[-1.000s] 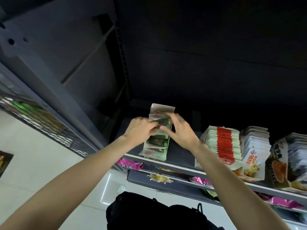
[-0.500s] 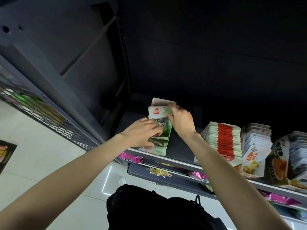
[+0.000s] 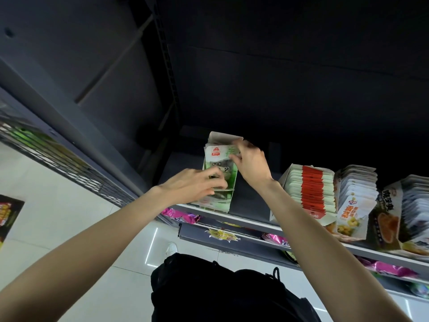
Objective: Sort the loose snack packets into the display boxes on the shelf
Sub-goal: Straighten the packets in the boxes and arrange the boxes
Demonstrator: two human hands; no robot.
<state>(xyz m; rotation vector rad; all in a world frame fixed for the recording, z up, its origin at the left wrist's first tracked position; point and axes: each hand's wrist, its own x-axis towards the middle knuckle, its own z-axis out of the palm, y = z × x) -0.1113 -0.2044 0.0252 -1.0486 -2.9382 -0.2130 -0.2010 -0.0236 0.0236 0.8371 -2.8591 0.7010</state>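
A green and white display box (image 3: 226, 201) stands on the dark shelf (image 3: 253, 220), left of the other boxes. A stack of green snack packets (image 3: 219, 159) stands upright inside it, white tops with a red logo showing. My right hand (image 3: 249, 165) grips the top right corner of the packets near the box's back flap. My left hand (image 3: 197, 185) reaches in from the left, fingers curled on the lower part of the packets; the blur hides how firmly they hold.
To the right stand a box of red and white packets (image 3: 310, 189), a box of white packets (image 3: 357, 198) and a dark box with orange print (image 3: 392, 219). Pink packets (image 3: 180, 216) lie on the lower shelf. A black bag (image 3: 216, 289) hangs below me.
The packets have gone from lying low in the box to standing upright. My right hand moved up to their top corner; my left hand slid down along their front.
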